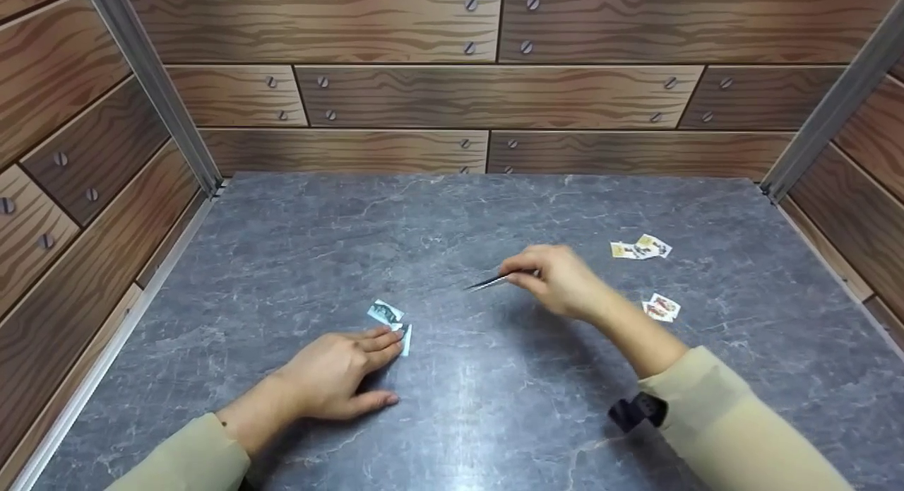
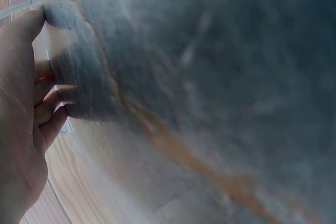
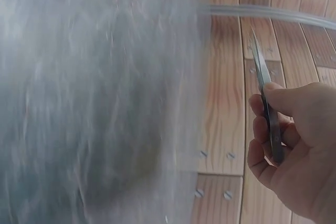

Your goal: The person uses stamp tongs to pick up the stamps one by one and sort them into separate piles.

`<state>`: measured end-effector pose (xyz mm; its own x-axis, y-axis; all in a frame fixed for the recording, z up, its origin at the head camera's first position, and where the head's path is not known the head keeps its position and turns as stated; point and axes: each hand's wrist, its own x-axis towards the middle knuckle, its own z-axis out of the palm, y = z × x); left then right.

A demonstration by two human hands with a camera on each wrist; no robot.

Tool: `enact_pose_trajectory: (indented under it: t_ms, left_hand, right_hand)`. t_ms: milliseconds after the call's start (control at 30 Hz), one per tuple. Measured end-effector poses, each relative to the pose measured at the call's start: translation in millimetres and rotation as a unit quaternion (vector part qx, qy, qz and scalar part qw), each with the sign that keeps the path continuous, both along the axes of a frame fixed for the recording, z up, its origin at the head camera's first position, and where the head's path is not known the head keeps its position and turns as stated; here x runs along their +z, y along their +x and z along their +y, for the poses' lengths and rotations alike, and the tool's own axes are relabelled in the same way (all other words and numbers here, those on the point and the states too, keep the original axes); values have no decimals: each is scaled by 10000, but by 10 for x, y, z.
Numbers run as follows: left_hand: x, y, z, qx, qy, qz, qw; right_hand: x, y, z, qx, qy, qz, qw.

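In the head view, my left hand (image 1: 339, 374) rests on the table with its fingers extended. Its fingertips touch a blue-green postage stamp (image 1: 406, 341), partly covering it. Another blue-green stamp (image 1: 385, 312) lies just beyond, close against the first. My right hand (image 1: 561, 282) pinches a pair of slim pointed tweezers (image 1: 487, 283) above the table, tips aimed left. Thumb and fingers grip the tweezers (image 3: 270, 114) along their dark body in the right wrist view; nothing shows between the tips. The left wrist view shows the left hand (image 2: 21, 114), but no stamps can be made out there.
Yellow-and-white stamps (image 1: 641, 248) overlap at the back right of the grey marbled table (image 1: 318, 229). Nearer, beside the right forearm, lie reddish stamps (image 1: 662, 307). Wood-patterned panels (image 1: 395, 95) enclose the back and sides. A dark device (image 1: 638, 411) sits at the right wrist.
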<state>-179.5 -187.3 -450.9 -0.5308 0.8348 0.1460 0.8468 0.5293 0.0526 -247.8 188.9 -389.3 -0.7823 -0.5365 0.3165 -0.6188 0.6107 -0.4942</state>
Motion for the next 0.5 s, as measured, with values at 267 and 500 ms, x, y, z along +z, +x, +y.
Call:
enact_pose_trajectory:
  t_ms: [267,500]
  left_hand:
    - [-4,-11,8,-55,59,127,9999]
    - [-17,-11,-2,-64,81,139,9999]
  right_hand:
    - [-143,12,-284,281,258,375,9986]
    - [-225,21,-469,367,347,200,9985]
